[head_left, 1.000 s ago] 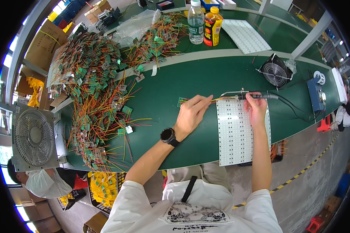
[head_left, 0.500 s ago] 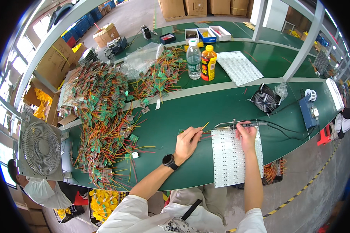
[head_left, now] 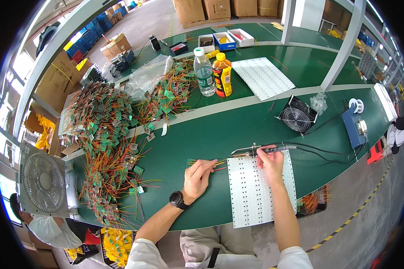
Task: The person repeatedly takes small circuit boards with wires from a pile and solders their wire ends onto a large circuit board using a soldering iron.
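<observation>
My left hand [head_left: 196, 180], with a black watch at the wrist, is closed on a small green circuit board [head_left: 191, 162]. The fingers cover most of it, and its yellow and red wires [head_left: 219, 167] stick out past the fingertips. In my right hand [head_left: 270, 167] is a soldering iron [head_left: 278, 148], gripped like a pen, with a thin metal guide tube along it. Its tip points left, close to the wire ends; whether they touch I cannot tell. Beneath my right hand lies a white perforated-looking panel [head_left: 251, 193] with rows of dark dots.
A large heap of wired circuit boards [head_left: 104, 116] covers the left side. A bottle of water [head_left: 204, 74], an orange drink bottle [head_left: 222, 75] and another white panel [head_left: 262, 78] stand or lie behind. A black fan [head_left: 298, 115] and blue soldering station [head_left: 353, 127] are at right.
The soldering iron's tip has come nearer the wires in my left hand. The yellow wire, raised before, now lies lower beside the fingertips. My view has shifted slightly.
</observation>
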Tool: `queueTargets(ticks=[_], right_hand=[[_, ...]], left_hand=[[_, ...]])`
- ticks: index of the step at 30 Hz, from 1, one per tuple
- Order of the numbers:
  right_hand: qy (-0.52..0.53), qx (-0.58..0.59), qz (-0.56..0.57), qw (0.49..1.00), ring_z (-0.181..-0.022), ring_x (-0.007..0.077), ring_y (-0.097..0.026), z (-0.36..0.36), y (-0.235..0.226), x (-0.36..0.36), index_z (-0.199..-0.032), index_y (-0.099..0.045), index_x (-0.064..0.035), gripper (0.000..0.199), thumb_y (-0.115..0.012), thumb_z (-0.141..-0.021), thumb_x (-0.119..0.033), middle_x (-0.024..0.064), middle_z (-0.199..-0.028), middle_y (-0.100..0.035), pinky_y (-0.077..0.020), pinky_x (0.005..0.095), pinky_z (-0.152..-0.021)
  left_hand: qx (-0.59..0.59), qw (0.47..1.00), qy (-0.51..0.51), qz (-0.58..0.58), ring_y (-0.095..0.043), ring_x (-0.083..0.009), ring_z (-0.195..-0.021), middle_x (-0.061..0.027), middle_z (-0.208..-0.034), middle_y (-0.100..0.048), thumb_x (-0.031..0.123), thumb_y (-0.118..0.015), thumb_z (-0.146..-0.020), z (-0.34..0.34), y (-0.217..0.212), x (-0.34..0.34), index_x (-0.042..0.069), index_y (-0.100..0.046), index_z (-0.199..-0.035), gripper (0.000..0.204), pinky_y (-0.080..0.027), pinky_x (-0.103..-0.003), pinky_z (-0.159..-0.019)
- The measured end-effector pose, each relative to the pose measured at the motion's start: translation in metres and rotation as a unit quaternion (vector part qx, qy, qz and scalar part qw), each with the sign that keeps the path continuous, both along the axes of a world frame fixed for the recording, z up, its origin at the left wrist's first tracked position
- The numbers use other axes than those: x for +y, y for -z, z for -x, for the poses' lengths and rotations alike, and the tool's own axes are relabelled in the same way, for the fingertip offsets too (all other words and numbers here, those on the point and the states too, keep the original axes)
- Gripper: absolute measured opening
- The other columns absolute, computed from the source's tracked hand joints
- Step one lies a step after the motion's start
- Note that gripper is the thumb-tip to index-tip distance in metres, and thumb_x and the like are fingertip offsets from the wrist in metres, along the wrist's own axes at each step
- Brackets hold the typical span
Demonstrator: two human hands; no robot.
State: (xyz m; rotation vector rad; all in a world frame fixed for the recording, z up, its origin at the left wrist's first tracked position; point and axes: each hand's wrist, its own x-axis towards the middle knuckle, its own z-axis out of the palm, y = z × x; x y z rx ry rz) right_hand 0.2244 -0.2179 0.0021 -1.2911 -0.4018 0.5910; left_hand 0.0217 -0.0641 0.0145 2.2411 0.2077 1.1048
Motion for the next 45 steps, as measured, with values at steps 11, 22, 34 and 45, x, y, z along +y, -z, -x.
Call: queueTargets(ticks=[11,22,34,45], right_hand=[[0.036,-0.035,-0.024,0.998,-0.051,0.0114,-0.054,0.005,0.008,0.003,-0.094,-0.06,0.0005,0.012,-0.067,-0.087,-0.005,0.0059,-0.069,-0.061,-0.0375,0.0238,-0.045],[0.104,-0.212,-0.031,0.971,-0.053,0.0112,-0.053,0.006,0.02,0.0,-0.1,-0.062,0.0023,0.014,-0.065,-0.089,-0.006,0.0072,-0.074,-0.062,-0.0389,0.023,-0.047],[0.019,-0.064,0.001,0.998,-0.059,0.0126,-0.056,0.002,0.009,-0.006,-0.102,-0.062,0.0017,0.015,-0.063,-0.092,-0.009,0.0072,-0.081,-0.064,-0.0423,0.025,-0.053],[-0.061,-0.082,-0.018,0.995,-0.065,0.0126,-0.059,-0.002,0.024,-0.015,-0.106,-0.06,0.0011,0.016,-0.062,-0.093,-0.009,0.0069,-0.089,-0.066,-0.0429,0.0266,-0.055]], left_hand=[[0.028,0.996,-0.047,-0.067,-0.054,-0.0209,-0.05,-0.0042,-0.068,-0.058,0.005,-0.074,-0.08,-0.003,0.005,0.008,0.005,-0.072,-0.091,0.012,-0.043,-0.033,-0.045],[0.075,0.995,-0.03,-0.061,-0.061,-0.024,-0.062,-0.0045,-0.079,-0.056,0.011,-0.065,-0.083,0.008,0.025,0.013,0.006,-0.062,-0.086,0.007,-0.049,-0.036,-0.054],[0.129,0.988,-0.025,-0.083,-0.061,-0.0254,-0.061,-0.0048,-0.082,-0.057,0.014,-0.064,-0.085,0.007,0.032,0.013,0.007,-0.061,-0.084,0.008,-0.049,-0.038,-0.054],[0.157,0.983,-0.027,-0.086,-0.06,-0.0259,-0.061,-0.0045,-0.08,-0.057,0.012,-0.064,-0.084,0.006,0.039,0.015,0.006,-0.061,-0.083,0.007,-0.048,-0.037,-0.053]])
